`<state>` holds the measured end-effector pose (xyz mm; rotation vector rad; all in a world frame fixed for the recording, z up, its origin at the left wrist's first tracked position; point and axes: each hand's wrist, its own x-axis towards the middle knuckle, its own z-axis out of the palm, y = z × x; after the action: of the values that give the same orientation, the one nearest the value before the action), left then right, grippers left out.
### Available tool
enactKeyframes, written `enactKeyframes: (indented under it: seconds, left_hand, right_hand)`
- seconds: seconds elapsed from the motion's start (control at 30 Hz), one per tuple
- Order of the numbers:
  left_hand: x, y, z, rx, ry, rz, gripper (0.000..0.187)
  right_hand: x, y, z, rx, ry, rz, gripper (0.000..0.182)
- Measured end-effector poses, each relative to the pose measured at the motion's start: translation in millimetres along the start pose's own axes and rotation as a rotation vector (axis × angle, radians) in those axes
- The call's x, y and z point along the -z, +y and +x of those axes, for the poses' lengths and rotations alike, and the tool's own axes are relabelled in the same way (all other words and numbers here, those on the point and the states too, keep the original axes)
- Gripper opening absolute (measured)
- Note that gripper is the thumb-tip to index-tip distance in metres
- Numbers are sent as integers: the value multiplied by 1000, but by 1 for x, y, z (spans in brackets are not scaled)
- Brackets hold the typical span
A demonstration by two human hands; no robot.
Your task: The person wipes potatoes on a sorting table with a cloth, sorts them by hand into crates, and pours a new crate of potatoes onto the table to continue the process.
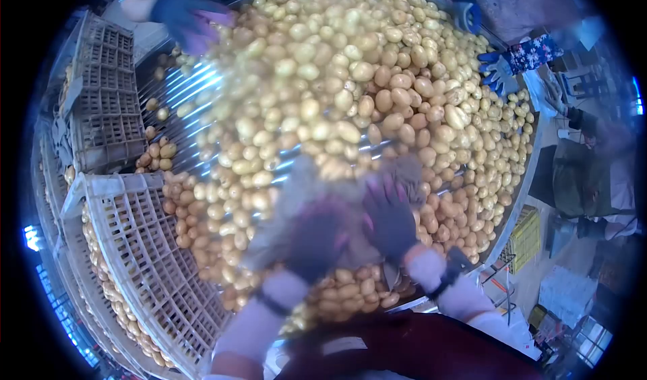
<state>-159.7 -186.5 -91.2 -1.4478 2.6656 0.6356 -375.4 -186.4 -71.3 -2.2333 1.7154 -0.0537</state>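
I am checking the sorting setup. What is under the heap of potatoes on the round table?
Under the potatoes lies a ribbed metal table, bare at its left side. Beneath the heap its surface is covered. The gloved left hand and right hand are blurred over the near potatoes.

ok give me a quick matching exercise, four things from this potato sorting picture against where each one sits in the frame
Things:
1. potatoes
2. plastic crate
3. person's own hands, left hand and right hand
4. co-worker's blue glove with floral sleeve

Places:
A. upper right, at the table's rim
B. lower left, tilted against the table
C. piled across the middle
D. bottom middle, blurred, over the pile

Pairs: 1-C, 2-B, 3-D, 4-A
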Motion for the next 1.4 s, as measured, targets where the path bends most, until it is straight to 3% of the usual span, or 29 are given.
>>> enactKeyframes:
  seconds: [0.03, 0.07, 0.1, 0.13, 0.2, 0.3, 0.33, 0.4, 0.43, 0.5, 0.57, 0.6, 0.67, 0.73, 0.8, 0.9, 0.93, 0.97, 1.0, 1.03, 1.07, 1.1, 1.13, 1.23, 1.27, 1.33, 1.37, 1.4]
  left_hand:
    - [-10, -8, 32, 13, -11, 30, 71]
    - [-14, -16, 63, -90, 161, 141, 71]
    - [-12, -23, 94, -188, 334, 252, 71]
    - [1, -19, 122, -130, 367, 184, 70]
    - [16, -15, 145, -70, 389, 149, 69]
    - [26, -9, 139, -101, 383, 204, 68]
    - [17, -7, 110, -134, 366, 196, 67]
    - [-23, -30, 45, -275, 269, 36, 60]
    - [-29, -17, 12, -212, 281, -42, 63]
    - [-2, -1, -33, -147, 149, -74, 63]
    - [22, 5, -48, -80, 21, -106, 63]
    - [-1, 0, -34, -25, 50, -62, 63]
    - [-57, -13, 13, 85, 112, 32, 63]
    - [-26, -24, 74, -2, 267, 14, 62]
    - [5, -29, 115, -92, 420, -5, 61]
    - [12, -15, 123, 39, 385, -41, 59]
    - [1, -21, 111, -26, 413, -11, 61]
    - [-14, -24, 86, -93, 435, 15, 62]
    - [-27, -28, 60, -163, 459, 41, 64]
    - [-35, -32, 30, -193, 293, -79, 62]
    - [-42, -25, -6, -155, 225, 4, 63]
    - [-48, -19, -42, -123, 154, 91, 63]
    - [-12, -5, -61, -103, 32, 100, 64]
    - [-1, 1, -47, -79, 65, 226, 67]
    - [30, 13, -19, 30, -150, 168, 64]
    - [38, 1, 35, 73, -43, 242, 64]
    - [13, -15, 46, 1, 258, 368, 65]
    - [22, -10, 66, 20, 344, 394, 65]
  right_hand:
    - [-21, 11, 28, -123, 168, 135, 59]
    - [-41, 25, 52, -245, 332, 266, 61]
    - [-34, 40, 78, -197, 319, -77, 61]
    - [-26, 55, 106, -138, 305, -418, 61]
    - [-25, 76, 133, -145, 463, -194, 60]
    - [-30, 67, 117, -190, 390, -336, 63]
    - [-57, 61, 102, -183, 341, -633, 59]
    - [-49, 24, 25, 35, 276, -160, 55]
    - [-52, 9, -4, 121, 277, -65, 52]
    - [-37, -25, -50, 82, -6, 228, 46]
    - [-21, -24, -34, 50, -9, 252, 43]
    - [-20, -25, -29, 36, -15, 266, 42]
    - [-63, 0, 16, 16, 154, 153, 40]
    - [-44, 23, 80, -124, 174, 182, 39]
    - [-17, 45, 115, -220, 131, 453, 34]
    - [-33, 54, 124, -26, 613, -4, 40]
    - [-38, 50, 119, -101, 348, -125, 46]
    - [-50, 38, 98, -193, 214, 135, 43]
    - [-71, 31, 71, -46, 277, -90, 42]
    - [-102, 23, 37, 12, 243, -17, 47]
    - [-58, 0, -1, 43, 5, 105, 53]
    - [-42, -14, -31, 81, 4, 204, 53]
    - [-37, -19, -46, 119, 1, 304, 53]
    - [-37, -17, -24, 99, -125, 429, 60]
    - [-59, -15, -7, 87, -20, 132, 63]
    - [-64, 11, 46, 86, 149, 2, 68]
    - [-89, 35, 81, 60, 204, -190, 68]
    - [-110, 50, 103, 32, 266, -383, 69]
